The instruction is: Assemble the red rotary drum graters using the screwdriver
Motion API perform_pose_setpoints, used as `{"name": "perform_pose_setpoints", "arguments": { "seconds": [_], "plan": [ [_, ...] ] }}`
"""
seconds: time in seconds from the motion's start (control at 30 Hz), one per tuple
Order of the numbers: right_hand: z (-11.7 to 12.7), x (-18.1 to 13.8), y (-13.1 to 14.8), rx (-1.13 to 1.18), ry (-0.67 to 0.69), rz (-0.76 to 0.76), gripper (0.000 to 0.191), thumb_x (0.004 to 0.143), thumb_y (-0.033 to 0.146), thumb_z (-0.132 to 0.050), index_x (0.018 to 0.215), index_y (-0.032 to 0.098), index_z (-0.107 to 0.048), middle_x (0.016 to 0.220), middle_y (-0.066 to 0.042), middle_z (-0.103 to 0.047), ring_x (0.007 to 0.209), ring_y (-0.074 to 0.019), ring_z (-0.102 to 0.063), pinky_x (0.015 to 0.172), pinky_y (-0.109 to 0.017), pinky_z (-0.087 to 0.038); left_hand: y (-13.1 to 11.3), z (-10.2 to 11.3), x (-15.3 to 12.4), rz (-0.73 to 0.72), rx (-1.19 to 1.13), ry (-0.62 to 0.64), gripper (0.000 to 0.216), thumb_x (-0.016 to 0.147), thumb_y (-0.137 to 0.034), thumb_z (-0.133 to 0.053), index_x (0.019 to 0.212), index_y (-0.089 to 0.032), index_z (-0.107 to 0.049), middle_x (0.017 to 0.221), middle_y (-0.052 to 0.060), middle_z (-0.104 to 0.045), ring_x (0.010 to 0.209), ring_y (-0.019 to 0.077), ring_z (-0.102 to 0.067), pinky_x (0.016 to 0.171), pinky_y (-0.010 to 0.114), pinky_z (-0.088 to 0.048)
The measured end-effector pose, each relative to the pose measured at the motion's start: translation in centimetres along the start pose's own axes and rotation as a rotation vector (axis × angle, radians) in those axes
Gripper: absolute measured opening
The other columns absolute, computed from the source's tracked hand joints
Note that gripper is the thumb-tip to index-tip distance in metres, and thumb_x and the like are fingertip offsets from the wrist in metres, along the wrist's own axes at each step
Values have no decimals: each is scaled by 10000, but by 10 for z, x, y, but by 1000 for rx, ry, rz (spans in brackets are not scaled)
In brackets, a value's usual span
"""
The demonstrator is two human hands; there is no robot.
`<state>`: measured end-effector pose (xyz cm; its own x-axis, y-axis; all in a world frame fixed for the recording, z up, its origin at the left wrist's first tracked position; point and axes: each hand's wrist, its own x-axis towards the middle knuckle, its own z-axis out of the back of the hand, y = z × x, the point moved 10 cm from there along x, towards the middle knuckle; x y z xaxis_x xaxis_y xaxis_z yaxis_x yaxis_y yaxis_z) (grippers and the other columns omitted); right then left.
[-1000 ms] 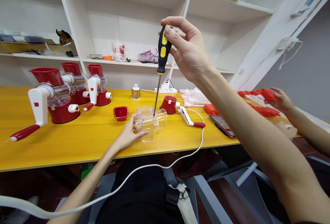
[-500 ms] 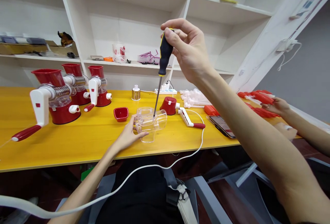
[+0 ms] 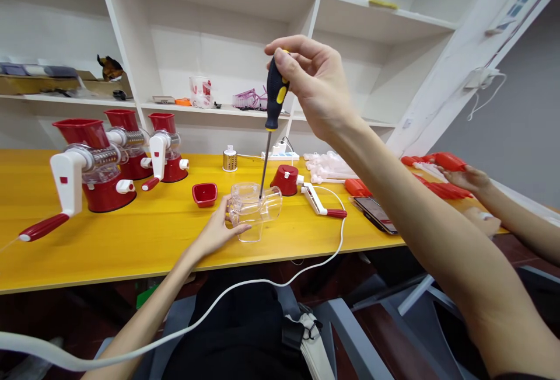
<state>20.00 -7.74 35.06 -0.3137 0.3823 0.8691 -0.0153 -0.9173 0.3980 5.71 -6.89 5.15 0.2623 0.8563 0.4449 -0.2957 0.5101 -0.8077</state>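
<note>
My left hand [image 3: 221, 225] grips the left side of a clear plastic grater body [image 3: 258, 211] on the yellow table. Raised above it, my right hand [image 3: 308, 76] pinches the top of a dark blue and yellow screwdriver [image 3: 275, 91]. The screwdriver points down, slightly tilted, and its tip reaches into the top of the clear body; what it touches there I cannot make out. A small red hopper [image 3: 205, 194] lies just left of the body. Behind and right of it stand a red base [image 3: 286, 180] and a white crank with a red handle [image 3: 321, 202].
Several assembled red-and-white rotary graters [image 3: 105, 187] stand at the left. A metal drum [image 3: 230, 159] and a power strip [image 3: 280, 155] sit at the back. A phone [image 3: 375, 214] lies at the right, near another person's hand [image 3: 470, 178] holding a red part. A white cable [image 3: 227, 292] crosses the front.
The screwdriver handle has turned, showing more yellow, and my right fingers have shifted slightly. The other person's hand has lifted a red part a little. My left hand keeps its hold.
</note>
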Motion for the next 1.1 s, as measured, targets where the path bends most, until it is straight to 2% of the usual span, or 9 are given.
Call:
{"name": "perform_pose_setpoints", "arguments": {
  "seconds": [0.13, 0.27, 0.43, 0.53, 0.67, 0.77, 0.97, 1.1],
  "plan": [
    [3, -2, -1, -68, -77, 13, 299, 833, 603, -691, 908, 316, -653, 827, -13, -685, 870, -234, -657, 755, -356, -564, 1, 0, 0, -2, 9, 0, 702, 812, -447, -739, 1371, -225, -377, 1455, 125, -531, 1343, 282, -524, 1100, 434, -450],
    [2, -2, 2, -37, -17, 7, 285, 861, 576, -651, 978, 317, -676, 982, -14, -732, 968, -234, -673, 772, -340, -587, 0, 0, 0, 5, 8, 1, 702, 808, -449, -743, 1370, -228, -385, 1447, 119, -540, 1340, 281, -524, 1098, 434, -452],
    [-1, 3, -3, 63, 68, -2, 311, 787, 562, -699, 1010, 347, -673, 1062, 4, -755, 1092, -238, -681, 886, -372, -596, 1, 0, 0, -3, -2, -1, 699, 804, -445, -751, 1357, -223, -385, 1432, 121, -544, 1323, 281, -539, 1097, 437, -451],
    [0, 6, -4, 71, 34, 35, 303, 761, 567, -710, 971, 350, -682, 1016, 11, -757, 1069, -233, -693, 936, -376, -579, 2, 0, 1, -12, 2, -3, 699, 807, -448, -750, 1360, -225, -385, 1424, 118, -545, 1309, 271, -552, 1096, 423, -452],
    [8, 7, -2, -104, -96, 97, 252, 789, 559, -700, 891, 330, -681, 847, -12, -720, 865, -232, -690, 745, -356, -602, 2, -1, 1, -18, 5, 0, 696, 806, -454, -747, 1356, -224, -388, 1405, 117, -565, 1291, 266, -571, 1084, 411, -464],
    [9, 5, 3, -152, -125, 131, 209, 810, 539, -690, 841, 333, -671, 742, -8, -673, 741, -215, -655, 651, -334, -579, 2, 0, 0, -16, 9, -4, 692, 806, -452, -742, 1358, -228, -390, 1418, 124, -561, 1299, 274, -569, 1079, 424, -470],
    [3, 1, 11, -137, 14, 70, 293, 871, 622, -612, 976, 357, -680, 1073, 4, -737, 1092, -233, -669, 864, -353, -593, 1, 1, 1, -19, 18, -4, 699, 804, -448, -743, 1364, -232, -385, 1435, 118, -550, 1331, 275, -539, 1102, 431, -448],
    [1, 2, 13, -117, 59, 85, 341, 837, 647, -649, 1002, 351, -680, 1032, 1, -751, 1047, -241, -700, 882, -389, -599, 1, 1, 1, -14, 13, -7, 701, 800, -452, -747, 1358, -225, -388, 1423, 125, -550, 1310, 283, -552, 1099, 445, -450]
  ]
}}
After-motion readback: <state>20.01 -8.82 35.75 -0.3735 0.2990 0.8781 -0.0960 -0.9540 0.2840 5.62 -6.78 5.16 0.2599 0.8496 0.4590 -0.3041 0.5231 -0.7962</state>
